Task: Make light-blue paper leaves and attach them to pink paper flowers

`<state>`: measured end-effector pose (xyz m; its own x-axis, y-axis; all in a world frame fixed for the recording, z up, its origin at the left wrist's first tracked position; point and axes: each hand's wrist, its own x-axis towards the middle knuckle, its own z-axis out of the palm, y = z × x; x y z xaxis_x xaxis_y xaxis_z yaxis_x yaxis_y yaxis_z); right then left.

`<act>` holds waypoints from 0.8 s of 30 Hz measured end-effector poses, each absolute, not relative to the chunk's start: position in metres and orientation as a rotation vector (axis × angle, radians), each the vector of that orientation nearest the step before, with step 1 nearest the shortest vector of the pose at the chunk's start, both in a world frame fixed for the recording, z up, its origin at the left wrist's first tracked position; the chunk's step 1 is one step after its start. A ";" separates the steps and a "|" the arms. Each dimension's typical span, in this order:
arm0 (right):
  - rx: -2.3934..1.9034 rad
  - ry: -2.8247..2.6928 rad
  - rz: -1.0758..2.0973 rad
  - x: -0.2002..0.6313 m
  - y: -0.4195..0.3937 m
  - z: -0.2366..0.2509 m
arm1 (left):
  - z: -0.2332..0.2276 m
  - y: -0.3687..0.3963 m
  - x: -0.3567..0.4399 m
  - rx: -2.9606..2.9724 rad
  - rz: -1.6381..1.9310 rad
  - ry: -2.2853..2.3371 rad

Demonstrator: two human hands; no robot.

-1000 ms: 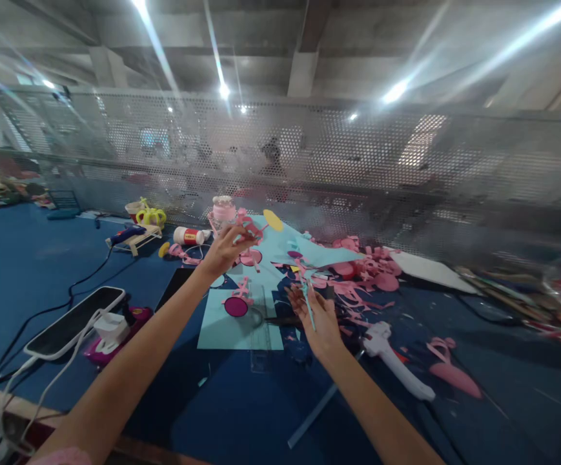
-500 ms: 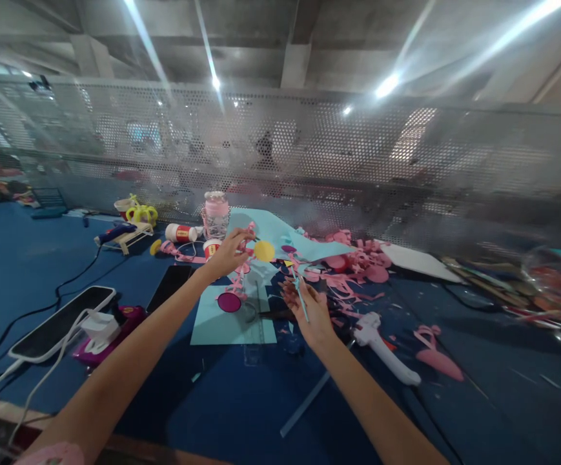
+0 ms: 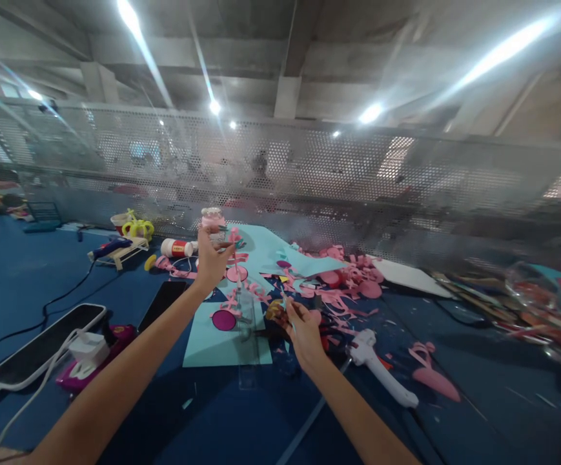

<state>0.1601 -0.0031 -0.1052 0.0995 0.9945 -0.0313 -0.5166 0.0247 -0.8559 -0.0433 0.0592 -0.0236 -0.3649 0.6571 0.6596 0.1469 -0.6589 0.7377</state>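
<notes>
Since the earlier frame, the yellow disc [image 3: 274, 310] has gone from beside the left hand [image 3: 208, 261] to the right hand's [image 3: 306, 332] fingertips, and the left wrist has become more upright.

In the head view, the left hand is toward eight o'clock of the centre, with thumb and fingers closed in a pinch on a thin pink piece [image 3: 235, 258]. The right hand, near six o'clock, has its fingers drawn together on a pale-blue strip [image 3: 285, 301]; through the blur, I cannot tell if the disc is pinched too. A purple disc [image 3: 224, 320] lies toward seven o'clock on the pale-blue sheet [image 3: 203, 352].

I judge the step to be handling small parts between both hands; the next move calls for a light, steady pinch.
</notes>
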 end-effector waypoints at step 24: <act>-0.917 -0.852 1.319 0.157 -0.005 -0.102 | -0.061 0.106 -0.090 1.301 1.567 0.877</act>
<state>0.1574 -0.0047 -0.1025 0.0717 0.9974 -0.0014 -0.4088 0.0282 -0.9122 -0.0903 0.1064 -0.0614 -0.0509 0.9358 0.3487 -0.1919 -0.3519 0.9162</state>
